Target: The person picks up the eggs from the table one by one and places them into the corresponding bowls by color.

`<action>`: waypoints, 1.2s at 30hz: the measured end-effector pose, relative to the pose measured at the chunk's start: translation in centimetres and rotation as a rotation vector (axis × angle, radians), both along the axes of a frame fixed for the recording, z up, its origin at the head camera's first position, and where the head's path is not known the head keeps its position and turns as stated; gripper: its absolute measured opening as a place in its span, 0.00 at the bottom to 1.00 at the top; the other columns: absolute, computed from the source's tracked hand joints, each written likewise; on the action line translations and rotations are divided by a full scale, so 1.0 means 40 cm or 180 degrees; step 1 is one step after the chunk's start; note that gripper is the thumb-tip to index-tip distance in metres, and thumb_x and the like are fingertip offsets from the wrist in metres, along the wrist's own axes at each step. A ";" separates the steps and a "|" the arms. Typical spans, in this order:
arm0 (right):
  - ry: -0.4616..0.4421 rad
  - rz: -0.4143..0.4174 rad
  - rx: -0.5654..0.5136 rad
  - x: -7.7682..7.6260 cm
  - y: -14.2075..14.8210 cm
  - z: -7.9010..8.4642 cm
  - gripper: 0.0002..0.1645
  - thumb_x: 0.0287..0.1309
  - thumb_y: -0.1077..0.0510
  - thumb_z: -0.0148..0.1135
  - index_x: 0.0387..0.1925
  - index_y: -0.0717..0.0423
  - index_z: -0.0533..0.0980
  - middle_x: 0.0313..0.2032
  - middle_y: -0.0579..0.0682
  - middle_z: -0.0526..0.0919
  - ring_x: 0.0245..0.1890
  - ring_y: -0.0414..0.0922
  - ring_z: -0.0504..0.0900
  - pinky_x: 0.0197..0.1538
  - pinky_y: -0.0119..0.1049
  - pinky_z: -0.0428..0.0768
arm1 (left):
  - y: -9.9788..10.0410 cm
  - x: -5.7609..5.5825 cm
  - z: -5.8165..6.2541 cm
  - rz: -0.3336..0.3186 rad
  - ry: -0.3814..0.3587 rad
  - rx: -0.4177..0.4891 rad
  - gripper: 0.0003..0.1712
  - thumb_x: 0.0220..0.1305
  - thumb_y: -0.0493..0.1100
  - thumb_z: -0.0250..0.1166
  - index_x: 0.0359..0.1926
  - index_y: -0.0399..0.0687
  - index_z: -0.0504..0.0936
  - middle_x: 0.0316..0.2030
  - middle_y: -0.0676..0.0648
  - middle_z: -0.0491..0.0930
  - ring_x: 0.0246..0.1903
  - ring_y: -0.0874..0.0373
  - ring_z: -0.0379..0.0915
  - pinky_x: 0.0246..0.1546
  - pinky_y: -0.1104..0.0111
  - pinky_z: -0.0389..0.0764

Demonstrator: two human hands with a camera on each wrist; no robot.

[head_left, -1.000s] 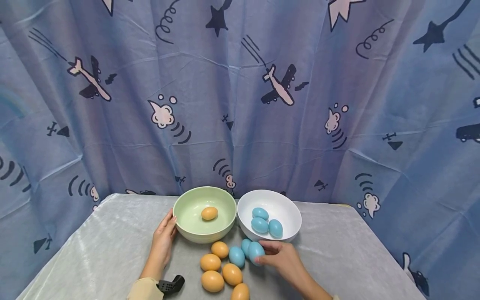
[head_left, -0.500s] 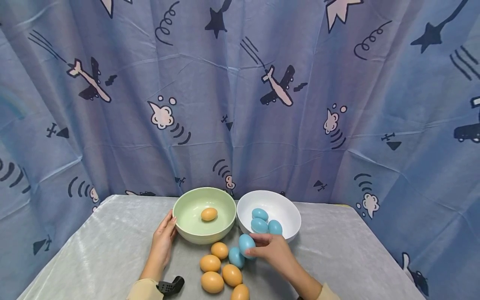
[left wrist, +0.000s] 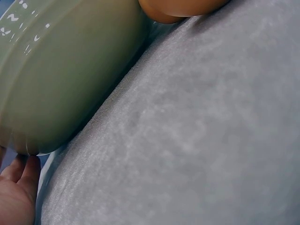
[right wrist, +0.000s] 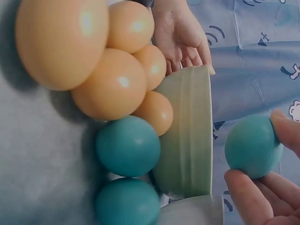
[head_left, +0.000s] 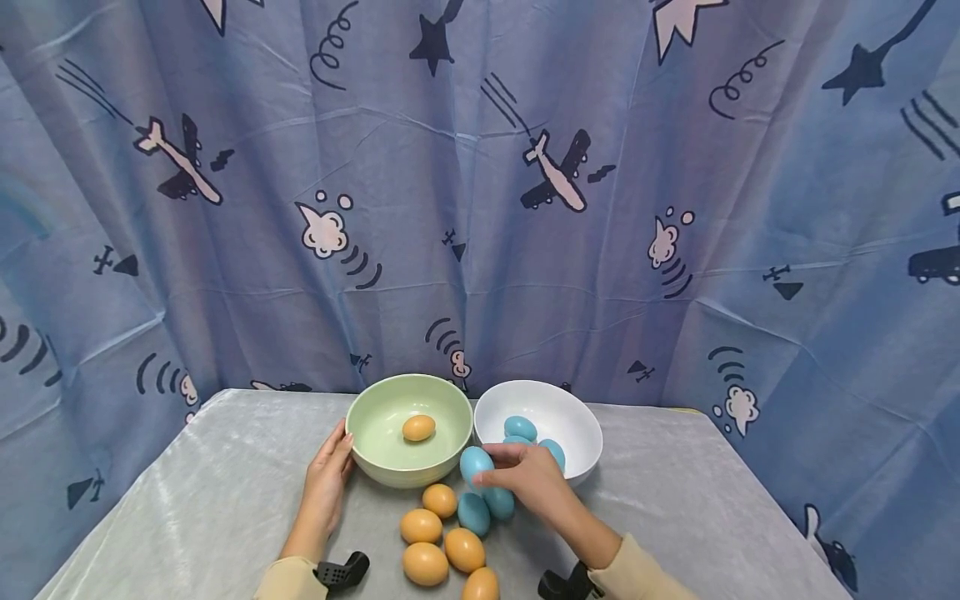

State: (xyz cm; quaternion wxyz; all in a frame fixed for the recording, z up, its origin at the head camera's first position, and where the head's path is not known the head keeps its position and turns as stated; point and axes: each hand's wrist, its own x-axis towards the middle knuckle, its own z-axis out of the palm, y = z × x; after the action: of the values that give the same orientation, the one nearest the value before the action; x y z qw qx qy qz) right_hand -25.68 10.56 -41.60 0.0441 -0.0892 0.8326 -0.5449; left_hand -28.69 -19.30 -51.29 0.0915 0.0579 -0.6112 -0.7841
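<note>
My right hand (head_left: 536, 483) pinches a blue egg (head_left: 476, 463) between thumb and fingers. In the head view the egg overlaps the gap between the green bowl (head_left: 397, 477) and the white bowl (head_left: 573, 421). The right wrist view shows this held egg (right wrist: 252, 146) raised above table and bowl rims. My left hand (head_left: 327, 477) rests against the green bowl's left side, fingers along its outer wall. One orange egg (head_left: 418, 428) lies inside the green bowl. Blue eggs (head_left: 520, 428) sit in the white bowl, partly hidden behind my right hand.
Two blue eggs (head_left: 473, 514) lie on the table in front of the bowls. Beside them is a cluster of several orange eggs (head_left: 425, 564). A pale cloth (head_left: 675, 500) covers the table, and a patterned curtain (head_left: 480, 208) hangs behind it.
My right hand has lifted the blue egg from the table group and moved it up and to the left, toward the gap between the bowls. My left hand stays at the green bowl.
</note>
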 end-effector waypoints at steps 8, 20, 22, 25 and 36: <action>0.0016 0.0145 -0.0022 -0.027 -0.038 0.025 0.30 0.46 0.54 0.78 0.53 0.58 0.83 0.49 0.53 0.88 0.49 0.45 0.86 0.54 0.42 0.84 | -0.002 0.000 0.001 0.0004 -0.0008 0.0001 0.34 0.79 0.48 0.49 0.78 0.44 0.51 0.79 0.46 0.49 0.77 0.51 0.45 0.79 0.56 0.53; 0.0148 0.0253 -0.0145 -0.067 -0.087 0.051 0.29 0.47 0.57 0.78 0.52 0.60 0.83 0.48 0.55 0.88 0.50 0.47 0.85 0.56 0.42 0.84 | 0.000 0.000 0.000 0.0011 -0.0021 0.0010 0.35 0.78 0.48 0.50 0.78 0.44 0.51 0.79 0.46 0.49 0.77 0.51 0.45 0.79 0.57 0.53; 0.0130 0.0285 -0.0133 -0.073 -0.091 0.046 0.29 0.47 0.57 0.78 0.53 0.60 0.82 0.48 0.55 0.88 0.50 0.47 0.85 0.56 0.42 0.85 | 0.001 0.001 0.000 0.0001 -0.0016 0.0002 0.35 0.78 0.48 0.50 0.78 0.44 0.51 0.79 0.46 0.48 0.77 0.51 0.45 0.79 0.57 0.53; 0.0105 0.0324 -0.0147 -0.081 -0.096 0.040 0.29 0.47 0.56 0.78 0.53 0.61 0.82 0.49 0.56 0.88 0.51 0.47 0.85 0.57 0.42 0.84 | 0.003 0.002 0.000 -0.0006 -0.0015 -0.0012 0.35 0.78 0.49 0.50 0.78 0.43 0.50 0.79 0.45 0.48 0.77 0.50 0.45 0.79 0.56 0.53; 0.0134 0.0341 0.0036 -0.120 -0.134 0.031 0.29 0.46 0.56 0.79 0.52 0.61 0.83 0.50 0.56 0.87 0.52 0.49 0.85 0.57 0.42 0.85 | 0.002 0.000 -0.001 -0.0009 0.0018 0.0018 0.35 0.78 0.48 0.50 0.78 0.43 0.50 0.79 0.45 0.48 0.77 0.50 0.45 0.79 0.56 0.52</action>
State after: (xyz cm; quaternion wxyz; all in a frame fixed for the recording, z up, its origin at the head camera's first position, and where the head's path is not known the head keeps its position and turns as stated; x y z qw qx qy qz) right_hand -30.47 5.20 -40.37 0.0562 -0.1448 0.8304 -0.5350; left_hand -28.68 -19.22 -51.34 0.0920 0.0551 -0.6087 -0.7861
